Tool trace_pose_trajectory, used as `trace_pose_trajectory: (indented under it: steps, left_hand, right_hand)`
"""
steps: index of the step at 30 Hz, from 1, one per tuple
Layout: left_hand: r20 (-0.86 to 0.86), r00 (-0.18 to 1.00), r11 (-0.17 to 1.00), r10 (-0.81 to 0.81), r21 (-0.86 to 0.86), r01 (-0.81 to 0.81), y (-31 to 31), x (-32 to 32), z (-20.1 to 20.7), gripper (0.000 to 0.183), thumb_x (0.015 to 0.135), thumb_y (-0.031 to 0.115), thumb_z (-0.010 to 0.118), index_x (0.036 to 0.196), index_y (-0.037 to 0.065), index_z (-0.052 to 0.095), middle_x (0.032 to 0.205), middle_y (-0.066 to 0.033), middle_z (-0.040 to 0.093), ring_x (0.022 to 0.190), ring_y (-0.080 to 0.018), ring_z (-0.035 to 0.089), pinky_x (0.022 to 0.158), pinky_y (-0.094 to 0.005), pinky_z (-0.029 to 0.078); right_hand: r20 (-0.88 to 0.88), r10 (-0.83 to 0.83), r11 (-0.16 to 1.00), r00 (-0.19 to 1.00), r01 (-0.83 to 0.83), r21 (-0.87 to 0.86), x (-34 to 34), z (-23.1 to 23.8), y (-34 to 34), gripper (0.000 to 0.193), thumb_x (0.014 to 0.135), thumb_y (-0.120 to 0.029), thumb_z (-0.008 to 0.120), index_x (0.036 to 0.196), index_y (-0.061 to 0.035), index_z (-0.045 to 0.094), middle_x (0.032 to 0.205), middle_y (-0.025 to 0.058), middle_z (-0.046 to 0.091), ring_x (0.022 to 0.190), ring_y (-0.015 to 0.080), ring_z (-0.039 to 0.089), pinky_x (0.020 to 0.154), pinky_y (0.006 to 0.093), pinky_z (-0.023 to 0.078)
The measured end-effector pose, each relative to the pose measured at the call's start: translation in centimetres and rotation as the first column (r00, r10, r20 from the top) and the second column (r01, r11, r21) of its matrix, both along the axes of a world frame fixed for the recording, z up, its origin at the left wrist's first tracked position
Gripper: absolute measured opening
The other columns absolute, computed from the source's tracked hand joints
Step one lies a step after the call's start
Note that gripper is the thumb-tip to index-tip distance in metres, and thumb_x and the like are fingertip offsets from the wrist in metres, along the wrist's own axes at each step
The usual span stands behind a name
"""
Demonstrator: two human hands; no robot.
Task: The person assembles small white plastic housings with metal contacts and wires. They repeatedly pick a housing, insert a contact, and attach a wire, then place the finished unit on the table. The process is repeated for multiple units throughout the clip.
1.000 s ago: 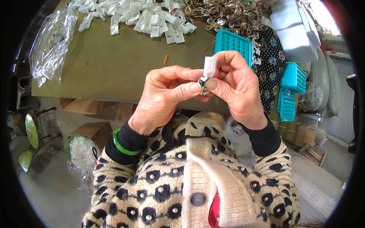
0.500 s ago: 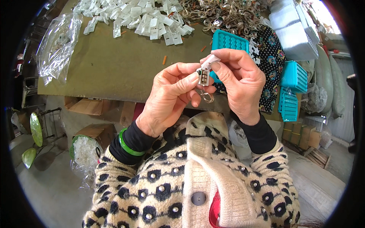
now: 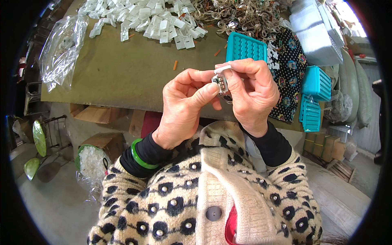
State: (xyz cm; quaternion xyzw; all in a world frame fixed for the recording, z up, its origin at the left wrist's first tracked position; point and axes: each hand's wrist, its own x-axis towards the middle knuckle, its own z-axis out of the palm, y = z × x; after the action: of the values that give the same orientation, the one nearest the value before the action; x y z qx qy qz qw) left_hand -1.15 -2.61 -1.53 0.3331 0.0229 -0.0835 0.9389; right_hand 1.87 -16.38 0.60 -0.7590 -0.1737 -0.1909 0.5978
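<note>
Over the table's near edge, my left hand (image 3: 183, 100) pinches a small white battery box (image 3: 221, 85) between thumb and fingers. Several round cells sit in a row inside its uncovered face. My right hand (image 3: 254, 94) grips a white plastic cover (image 3: 223, 69), which is tilted at the top end of the box. Whether cover and box are joined there, I cannot tell. The thin wire by the box is mostly hidden behind my right fingers. Just beyond my hands lies a teal tray (image 3: 246, 48) with rows of round hollows.
White plastic pieces (image 3: 153, 18) are heaped at the far side of the table (image 3: 122, 69), beside a tangle of thin wire coils (image 3: 241, 16). A clear bag (image 3: 63, 51) hangs over the left edge. Stacked teal trays (image 3: 315, 83) stand at the right.
The cover has tipped from a steep slant to nearly level. My right hand has moved slightly left and down, and the wire loop below the box is now largely hidden.
</note>
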Motion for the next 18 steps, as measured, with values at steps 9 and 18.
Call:
trace_pose_trajectory:
  steps: [9,18]
  left_hand:
    - [-0.084,0.993,0.991,-0.080,-0.112,0.071,1.8,1.0,-0.5,0.019,0.095,0.011,0.063,0.112,0.003,0.062,0.097,-0.0082,0.068,0.075,-0.0150,0.066,0.069,-0.0284,0.056]
    - [-0.155,0.961,0.889,-0.228,-0.437,0.140,1.5,0.4,-1.5,0.012,0.096,0.017,0.064,0.093,0.006,0.060,0.090,-0.0028,0.065,0.075,-0.0108,0.060,0.069,-0.0263,0.052]
  right_hand:
    - [0.101,0.258,0.948,0.961,-0.231,-0.220,0.6,0.1,0.3,0.026,0.087,0.002,0.065,0.113,0.0003,0.061,0.103,0.0125,0.059,0.085,0.0190,0.057,0.074,0.0287,0.048]
    - [0.386,0.227,0.954,0.894,-0.125,-0.271,1.1,-1.7,2.0,0.021,0.089,-0.007,0.067,0.105,0.0029,0.060,0.090,0.0129,0.056,0.073,0.0252,0.054,0.059,0.0346,0.046]
